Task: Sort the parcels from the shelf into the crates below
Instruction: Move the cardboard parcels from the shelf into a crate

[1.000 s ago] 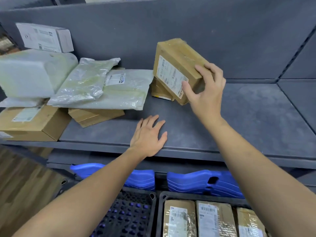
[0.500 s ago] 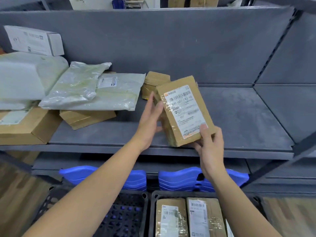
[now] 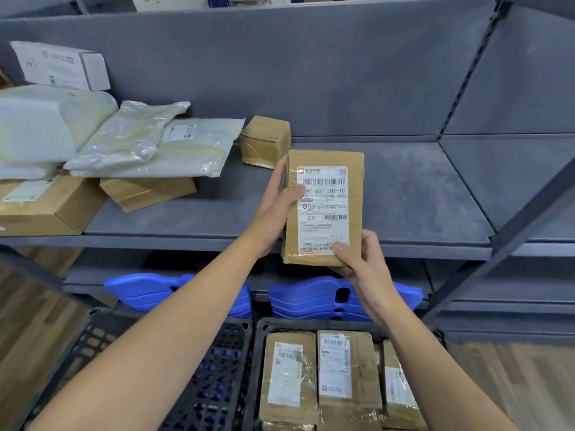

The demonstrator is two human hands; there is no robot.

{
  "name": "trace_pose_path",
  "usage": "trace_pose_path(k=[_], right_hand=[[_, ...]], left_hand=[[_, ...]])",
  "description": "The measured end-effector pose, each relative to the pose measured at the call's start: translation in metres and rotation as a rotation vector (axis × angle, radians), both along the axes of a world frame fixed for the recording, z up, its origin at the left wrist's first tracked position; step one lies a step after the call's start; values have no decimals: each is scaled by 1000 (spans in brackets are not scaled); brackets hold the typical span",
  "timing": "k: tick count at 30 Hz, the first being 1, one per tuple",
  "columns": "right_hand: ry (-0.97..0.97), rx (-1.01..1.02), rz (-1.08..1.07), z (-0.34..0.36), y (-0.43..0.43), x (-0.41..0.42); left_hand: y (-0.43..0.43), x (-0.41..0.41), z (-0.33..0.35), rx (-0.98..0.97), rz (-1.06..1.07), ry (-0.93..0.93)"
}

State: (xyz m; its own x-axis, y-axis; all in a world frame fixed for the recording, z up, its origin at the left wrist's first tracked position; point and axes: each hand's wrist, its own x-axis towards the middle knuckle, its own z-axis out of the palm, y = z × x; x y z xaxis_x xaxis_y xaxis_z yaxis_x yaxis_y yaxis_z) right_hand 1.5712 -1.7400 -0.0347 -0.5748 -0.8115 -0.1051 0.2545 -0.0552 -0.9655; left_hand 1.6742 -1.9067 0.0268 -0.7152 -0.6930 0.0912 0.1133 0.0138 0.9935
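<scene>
Above the front edge of the shelf (image 3: 404,197), a brown cardboard parcel (image 3: 325,160) is held upright, label towards the camera. Its white label (image 3: 323,209) has an orange logo with Chinese characters at the top, a barcode, then "G07 E02-10" in large print, the start of that line covered by a thumb. Lower down are "G07" and a second barcode. The rest is too small to read.

The left hand (image 3: 277,206) grips the parcel's left side, thumb across the label and fingers behind. The right hand (image 3: 361,262) holds the lower right corner, thumb on the label's bottom edge.

Below the shelf, a black crate (image 3: 295,324) holds three taped brown parcels (image 3: 289,374) side by side, each with a white barcode label, the print illegible. A second black crate (image 3: 214,384) beside it shows a perforated floor, partly hidden by the left forearm.

Near the shelf's back edge, just beyond the held parcel, sits a small brown package (image 3: 267,140). Towards the left end lie plastic mailers (image 3: 193,147), brown boxes (image 3: 46,203) and a white printed box (image 3: 59,65).
</scene>
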Motion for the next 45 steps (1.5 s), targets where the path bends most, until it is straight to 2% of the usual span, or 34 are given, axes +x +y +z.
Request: trace_pose_path(k=[5,10,17,22,28,31,33,37,40,45], right_hand=[[-9,47,87,-8,36,-1],[-88,-11,-15,-14,68,13],[-107,-10,-49,-20,99,60],[-126,8,-50,-27,133,92],[-353,-28,-113,-28,171,109],[-286,44,-179,-25,186,105],[-231,69,-211,-23,194,95],[-46,148,-155,-16,200,74],[60,203,-100,-13,206,60],[62,249,15,-30,226,39]], left_hand=[[28,13,-7,65,161,-74],[52,41,-18,149,172,-110],[91,80,-14,143,174,-113],[117,105,-15,66,175,-124],[170,117,-39,26,266,-173],[190,125,-49,6,280,-290],[193,131,-55,-16,218,-403],[207,131,-48,-64,76,-487],[229,125,-43,-142,59,-515],[262,123,-61,-36,118,-516]])
